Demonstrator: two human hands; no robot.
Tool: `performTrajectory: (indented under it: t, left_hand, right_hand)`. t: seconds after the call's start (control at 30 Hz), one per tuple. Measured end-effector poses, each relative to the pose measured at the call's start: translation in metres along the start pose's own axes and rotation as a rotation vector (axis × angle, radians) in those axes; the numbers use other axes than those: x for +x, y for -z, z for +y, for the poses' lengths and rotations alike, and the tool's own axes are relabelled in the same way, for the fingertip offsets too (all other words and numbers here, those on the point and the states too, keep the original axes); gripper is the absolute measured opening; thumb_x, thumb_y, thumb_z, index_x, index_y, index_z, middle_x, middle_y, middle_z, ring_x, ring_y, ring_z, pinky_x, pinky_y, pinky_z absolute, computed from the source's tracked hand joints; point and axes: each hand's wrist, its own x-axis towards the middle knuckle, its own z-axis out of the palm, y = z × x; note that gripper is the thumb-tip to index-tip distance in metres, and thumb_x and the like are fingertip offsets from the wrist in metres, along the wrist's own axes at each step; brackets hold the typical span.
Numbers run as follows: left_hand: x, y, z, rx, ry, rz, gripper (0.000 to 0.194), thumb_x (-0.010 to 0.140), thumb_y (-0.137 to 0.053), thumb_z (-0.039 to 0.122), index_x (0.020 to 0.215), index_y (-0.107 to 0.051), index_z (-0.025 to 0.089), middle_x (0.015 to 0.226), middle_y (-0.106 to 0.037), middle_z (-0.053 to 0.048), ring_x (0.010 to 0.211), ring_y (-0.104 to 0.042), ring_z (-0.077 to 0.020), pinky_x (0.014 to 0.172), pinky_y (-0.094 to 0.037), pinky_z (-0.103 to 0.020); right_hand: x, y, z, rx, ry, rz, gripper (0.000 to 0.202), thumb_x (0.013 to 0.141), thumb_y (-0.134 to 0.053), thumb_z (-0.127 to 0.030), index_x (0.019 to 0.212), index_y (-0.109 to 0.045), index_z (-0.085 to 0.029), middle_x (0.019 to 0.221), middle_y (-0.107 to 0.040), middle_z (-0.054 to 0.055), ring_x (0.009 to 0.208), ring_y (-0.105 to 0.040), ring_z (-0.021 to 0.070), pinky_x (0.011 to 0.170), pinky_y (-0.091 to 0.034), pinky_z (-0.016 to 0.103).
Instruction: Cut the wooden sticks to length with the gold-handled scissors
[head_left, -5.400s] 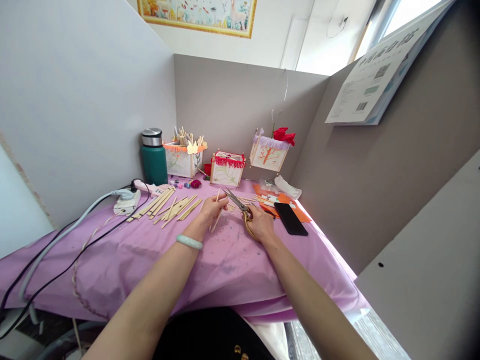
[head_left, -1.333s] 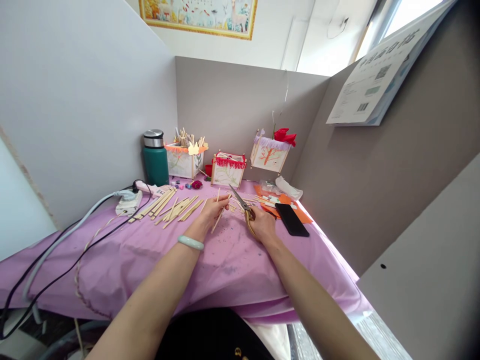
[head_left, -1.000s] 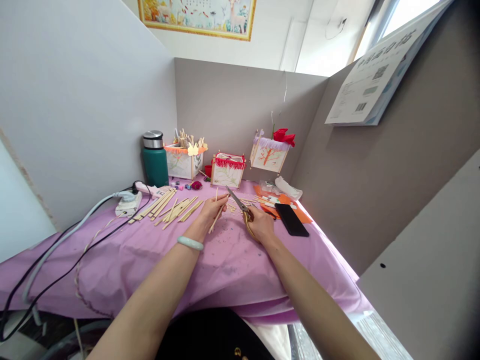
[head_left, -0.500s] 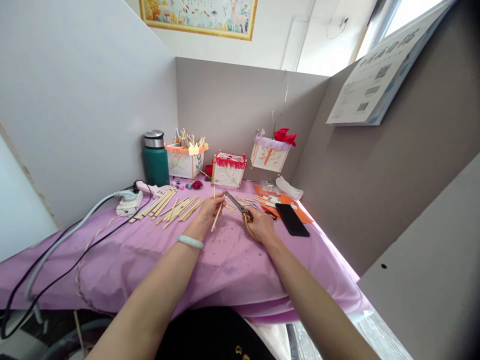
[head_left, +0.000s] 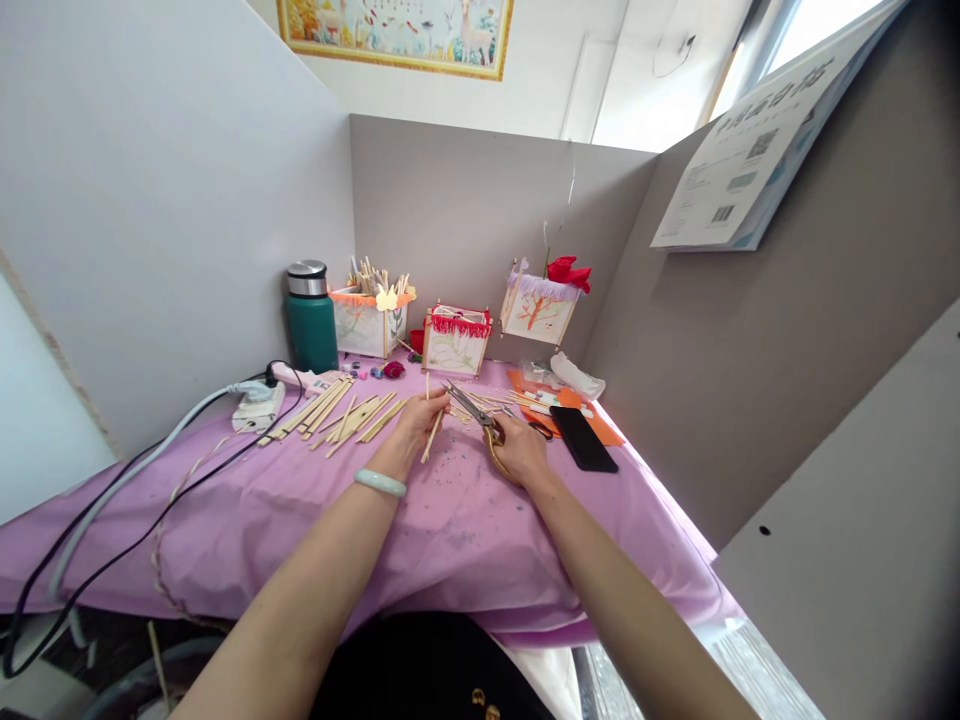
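Far left on the tabletop (head_left: 465, 540), draped in lilac cloth: a paper box (head_left: 369, 322) with orange fringe, crammed with pale wooden sticks; beside it a green flask (head_left: 310, 316) with steel lid. Two more paper boxes, one red-fringed (head_left: 455, 342), one purple-fringed (head_left: 537, 306) bearing a red paper flower. Loose flat sticks (head_left: 337, 412) lie in a fan at left. Left hand (head_left: 416, 420), grip closed on a thin wooden stick (head_left: 430, 432), mid-tabletop. Right hand (head_left: 519, 448), grip closed on brass-handled scissors (head_left: 472, 410), blades at the stick. Black phone (head_left: 582, 438) right.
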Motion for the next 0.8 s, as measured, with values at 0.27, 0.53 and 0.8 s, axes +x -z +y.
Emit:
performTrajectory:
  t: [0.27, 0.53, 0.8]
  left_hand:
    - [-0.0024, -0.0007, 0.0021, 0.070, 0.018, 0.012, 0.016, 0.067, -0.072, 0.022, 0.067, -0.057, 0.015, 0.050, -0.045, 0.006, 0.034, -0.028, -0.0034, 0.039, -0.012, -0.024]
    - [-0.0057, -0.0015, 0.0035, 0.145, 0.003, -0.026, 0.020, 0.068, -0.071, 0.023, 0.061, -0.053, 0.016, 0.048, -0.044, 0.005, 0.035, -0.025, -0.0036, 0.040, -0.011, -0.024]
    - [-0.0078, -0.0058, 0.0076, 0.129, 0.024, -0.014, 0.021, 0.070, -0.075, 0.030, 0.069, -0.060, 0.015, 0.046, -0.042, 0.006, 0.035, -0.026, -0.0040, 0.039, -0.013, -0.023]
  right_hand:
    - [0.0000, -0.0014, 0.0006, -0.044, 0.025, 0.012, 0.033, 0.092, -0.050, -0.039, 0.121, -0.061, -0.027, 0.106, -0.070, 0.005, 0.094, -0.064, 0.0202, 0.078, -0.042, 0.027]
    - [-0.0002, 0.0027, -0.0029, -0.100, 0.016, -0.012, 0.031, 0.094, -0.046, -0.039, 0.117, -0.063, -0.027, 0.105, -0.070, 0.006, 0.092, -0.064, 0.0206, 0.077, -0.041, 0.028]
    - [0.0006, 0.0009, -0.0023, -0.102, -0.018, -0.057, 0.033, 0.096, -0.041, -0.043, 0.108, -0.067, -0.026, 0.095, -0.072, 0.006, 0.085, -0.066, 0.0204, 0.072, -0.041, 0.028]
